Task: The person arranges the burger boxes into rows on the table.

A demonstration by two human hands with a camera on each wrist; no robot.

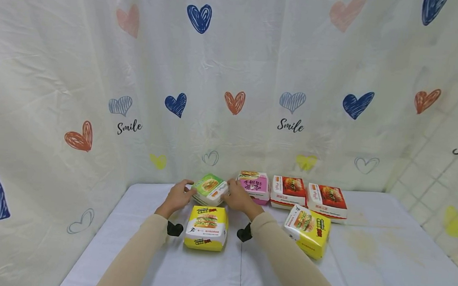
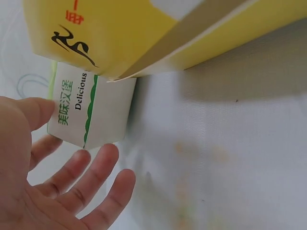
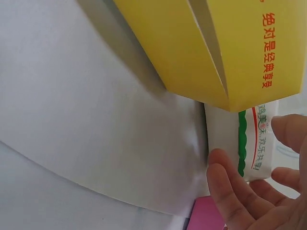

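I wore plain beige long sleeves (image 1: pixel 136 249), seen at the bottom centre of the head view, with a small black lobed piece (image 1: pixel 175 229) near each wrist.

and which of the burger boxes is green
The green-and-white box, between the left hand and right hand; the others are one pink box, two red-and-white boxes and two yellow boxes.

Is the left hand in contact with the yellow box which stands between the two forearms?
Apart. The head view shows white cloth separating the left hand from that yellow box.
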